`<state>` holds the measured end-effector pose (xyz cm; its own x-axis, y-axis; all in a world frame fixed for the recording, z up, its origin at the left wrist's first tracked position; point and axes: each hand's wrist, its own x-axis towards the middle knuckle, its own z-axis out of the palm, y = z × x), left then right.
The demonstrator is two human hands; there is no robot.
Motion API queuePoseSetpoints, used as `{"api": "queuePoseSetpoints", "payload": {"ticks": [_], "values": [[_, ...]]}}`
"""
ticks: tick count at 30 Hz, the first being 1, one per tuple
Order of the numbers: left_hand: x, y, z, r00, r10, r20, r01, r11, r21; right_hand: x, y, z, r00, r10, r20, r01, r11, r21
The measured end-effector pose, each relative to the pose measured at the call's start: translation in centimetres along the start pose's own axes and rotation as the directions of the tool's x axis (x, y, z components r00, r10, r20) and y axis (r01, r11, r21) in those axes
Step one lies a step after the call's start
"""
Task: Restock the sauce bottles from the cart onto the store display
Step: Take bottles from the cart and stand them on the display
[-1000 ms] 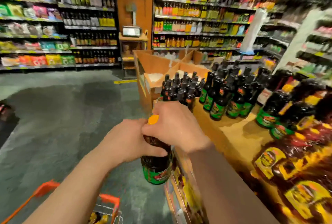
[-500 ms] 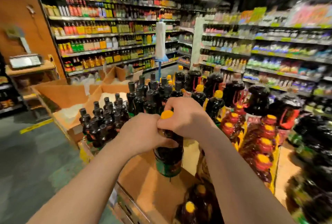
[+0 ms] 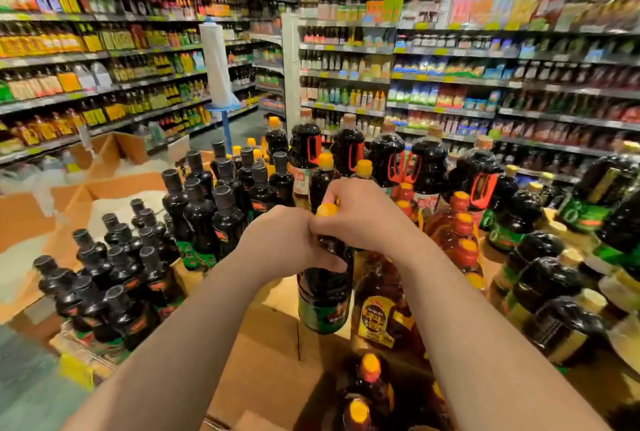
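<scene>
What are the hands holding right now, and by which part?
Both hands, left and right, grip one dark sauce bottle by its neck and shoulder, just under the yellow cap.

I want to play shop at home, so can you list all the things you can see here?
Held sauce bottle: one, dark with yellow cap and green label, over the cardboard display top.
Black-capped bottles: many, dark, left part of the display.
Big jugs with red handles: several, dark, back row.
Red-capped bottles: several, amber, right of the held bottle.
Cardboard display: brown, under the bottles.
Plastic bag roll: one, white, on a blue stand behind.
Store shelves: many, full of colourful goods, all around.
Left hand: grips the bottle's shoulder.
Right hand: grips its neck.
</scene>
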<state>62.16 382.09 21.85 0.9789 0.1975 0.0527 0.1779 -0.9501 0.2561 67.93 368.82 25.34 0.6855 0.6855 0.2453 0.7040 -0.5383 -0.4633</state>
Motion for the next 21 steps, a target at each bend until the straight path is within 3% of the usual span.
{"api": "queuePoseSetpoints", "payload": {"ticks": [6, 12, 17, 21], "values": [[3.2, -2.1, 1.8, 0.986, 0.159, 0.054, -0.155, 0.985, -0.073, 1.4, 0.9, 1.6, 0.985, 0.172, -0.032, -0.171, 0.985, 0.019], [6.2, -3.2, 2.2, 0.967, 0.229, 0.111, -0.196, 0.949, -0.247, 3.6, 1.5, 3.0, 0.943, 0.281, -0.176, -0.296, 0.953, -0.07], [8.0, -3.4, 3.1, 0.976, 0.186, 0.115, -0.143, 0.941, -0.306, 6.0, 2.8, 4.4, 0.891, 0.367, -0.266, -0.403, 0.911, -0.093], [9.9, -3.2, 4.5, 0.983, 0.143, 0.112, -0.113, 0.964, -0.24, 7.7, 3.6, 4.5, 0.849, 0.435, -0.299, -0.465, 0.884, -0.034]]}}
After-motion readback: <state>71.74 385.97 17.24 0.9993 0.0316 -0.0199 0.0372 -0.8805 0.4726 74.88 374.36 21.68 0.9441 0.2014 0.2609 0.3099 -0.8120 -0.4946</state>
